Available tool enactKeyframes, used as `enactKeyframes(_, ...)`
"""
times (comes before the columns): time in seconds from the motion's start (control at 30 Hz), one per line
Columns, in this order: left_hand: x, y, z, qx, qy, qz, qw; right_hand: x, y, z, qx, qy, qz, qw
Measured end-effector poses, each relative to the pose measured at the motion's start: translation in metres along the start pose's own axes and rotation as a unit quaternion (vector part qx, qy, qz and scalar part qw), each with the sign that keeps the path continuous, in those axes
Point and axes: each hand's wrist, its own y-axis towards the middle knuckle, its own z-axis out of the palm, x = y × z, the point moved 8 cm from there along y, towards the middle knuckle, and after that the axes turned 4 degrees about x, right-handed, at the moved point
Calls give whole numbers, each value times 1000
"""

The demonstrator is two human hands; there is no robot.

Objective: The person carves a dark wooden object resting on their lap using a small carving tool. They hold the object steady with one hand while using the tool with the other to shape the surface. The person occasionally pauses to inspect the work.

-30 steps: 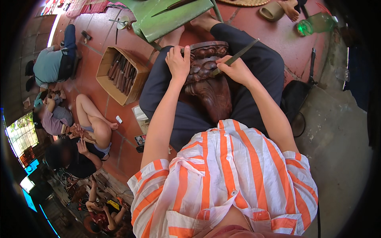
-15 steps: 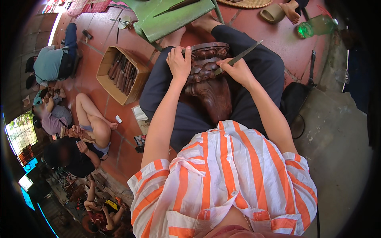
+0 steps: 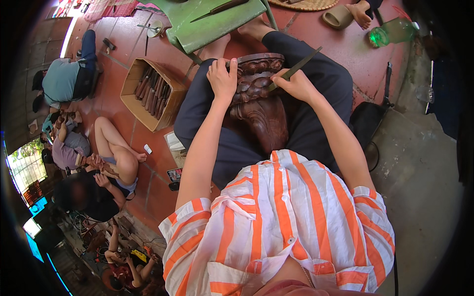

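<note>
Between my knees rests a dark brown carved wooden piece (image 3: 264,121), with a rounded rim, bands of carved relief and a smooth tapering part toward my body. My left hand (image 3: 222,80) grips its left edge near the rim, fingers closed. In my right hand (image 3: 295,87) is a long, flat metal file (image 3: 307,59), pinched between thumb and fingers. The file's lower end meets the carved band on the right side; its far end points up and right. My fingers partly cover the contact spot.
A cardboard box (image 3: 127,101) of wooden-handled tools stands at my left. Ahead is a green plastic chair (image 3: 217,24) bearing a pointed tool (image 3: 219,10). A green plastic bottle (image 3: 395,32) and a clog (image 3: 337,17) lie far right. Several people sit on the left.
The file has slid slightly down and left and its tilt has changed a little, along with my right hand. My left hand and the carved piece look unmoved.
</note>
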Motion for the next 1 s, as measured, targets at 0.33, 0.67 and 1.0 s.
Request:
enactKeyframes(0.33, -1, 0, -1, 2, -10, -3, 1000, 16, 2, 11, 42, -43, -25, 998)
enactKeyframes(0.67, -1, 0, 0, 0, -10, 1, 1000, -1, 4, 8, 0, 7, -50, 999)
enactKeyframes(1.0, -1, 0, -1, 0, -4, 0, 1000, -3, -1, 7, 6, 51, -23, 998)
